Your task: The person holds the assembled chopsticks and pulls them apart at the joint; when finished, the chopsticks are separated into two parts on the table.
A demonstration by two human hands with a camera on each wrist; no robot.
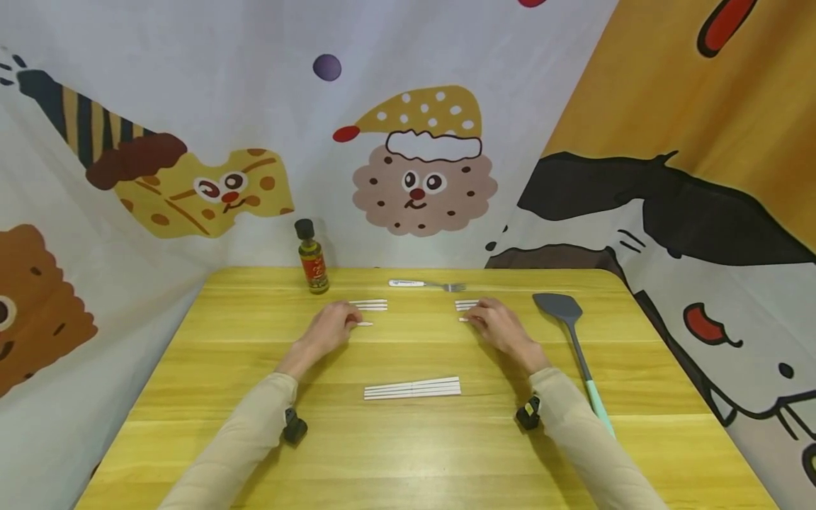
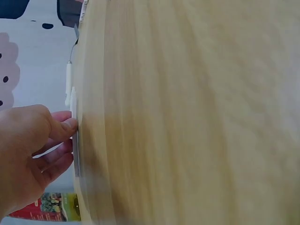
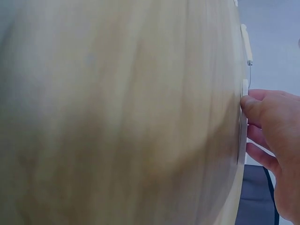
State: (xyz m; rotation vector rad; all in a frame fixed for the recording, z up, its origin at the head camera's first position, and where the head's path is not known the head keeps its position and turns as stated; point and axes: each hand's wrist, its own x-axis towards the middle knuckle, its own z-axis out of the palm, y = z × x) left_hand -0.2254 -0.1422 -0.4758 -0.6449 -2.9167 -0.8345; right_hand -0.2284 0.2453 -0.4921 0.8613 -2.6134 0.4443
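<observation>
Near the far side of the table, my left hand (image 1: 331,326) pinches a short white stick (image 2: 76,157) between thumb and fingers, its tip showing past the fingertips. My right hand (image 1: 499,324) pinches another white stick (image 3: 243,140) the same way, low over the wood. Just beyond the left hand lie several white sticks (image 1: 376,305) side by side, partly hidden by it. A similar row of white sticks (image 1: 465,305) lies by the right hand. Closer to me, several more white sticks (image 1: 414,388) are laid in two touching groups, end to end.
A small bottle with a black cap (image 1: 313,262) stands at the back left of the wooden table (image 1: 408,453). At the back edge lies a fork (image 1: 421,284) with a white handle. A grey spatula (image 1: 576,343) with a mint handle lies right of the right hand.
</observation>
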